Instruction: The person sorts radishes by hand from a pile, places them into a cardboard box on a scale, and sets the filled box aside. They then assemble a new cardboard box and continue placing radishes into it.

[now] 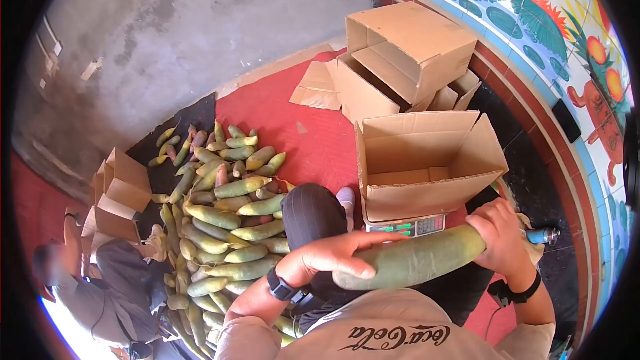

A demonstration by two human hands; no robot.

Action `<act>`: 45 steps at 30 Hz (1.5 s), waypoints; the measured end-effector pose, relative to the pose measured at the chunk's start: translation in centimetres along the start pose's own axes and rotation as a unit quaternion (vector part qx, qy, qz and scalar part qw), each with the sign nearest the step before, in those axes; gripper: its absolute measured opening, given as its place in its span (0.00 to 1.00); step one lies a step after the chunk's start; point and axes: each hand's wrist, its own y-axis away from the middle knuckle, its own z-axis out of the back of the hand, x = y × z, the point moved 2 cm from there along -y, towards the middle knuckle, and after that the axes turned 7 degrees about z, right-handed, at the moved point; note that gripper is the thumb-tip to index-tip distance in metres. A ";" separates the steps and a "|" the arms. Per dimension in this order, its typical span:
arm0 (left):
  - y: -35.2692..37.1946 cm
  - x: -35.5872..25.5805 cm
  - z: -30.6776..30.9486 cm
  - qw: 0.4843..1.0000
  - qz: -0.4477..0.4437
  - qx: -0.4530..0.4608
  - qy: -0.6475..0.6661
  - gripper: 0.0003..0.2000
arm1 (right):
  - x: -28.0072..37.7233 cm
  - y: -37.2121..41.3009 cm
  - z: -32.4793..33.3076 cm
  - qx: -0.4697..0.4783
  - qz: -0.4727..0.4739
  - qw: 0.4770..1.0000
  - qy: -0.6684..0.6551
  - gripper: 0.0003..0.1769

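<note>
Green radish [417, 259] lies crosswise, right end slanting farther forward, hands [497, 235] grasping both ends.

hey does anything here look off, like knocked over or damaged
The back carton looks askew: it lies on its side atop other boxes, opening facing out. The grey wall is blotchy, with a chipped-looking patch at left. The long vegetables lie loose, but seem laid out, not spilled.

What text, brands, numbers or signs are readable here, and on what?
"Coca-Cola": on the camera wearer's shirt, upside down in this view.
Scale: green-lit display and keypad markings, too small to read.
Box on the scale: no print visible.
Nothing else legible.
</note>
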 end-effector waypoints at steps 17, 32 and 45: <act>-5.0 2.9 8.1 0.677 -0.049 -0.408 -0.610 0.20 | -9.9 -4.9 2.7 0.051 -0.125 0.966 0.222 0.30; -5.2 2.9 8.1 0.692 -0.069 -0.349 -0.629 0.15 | -16.6 -11.7 -15.9 0.459 -0.219 0.859 0.049 0.29; -5.1 3.2 8.3 0.688 -0.045 -0.345 -0.637 0.19 | -23.1 -4.7 -20.6 0.593 -0.383 0.695 -0.139 0.15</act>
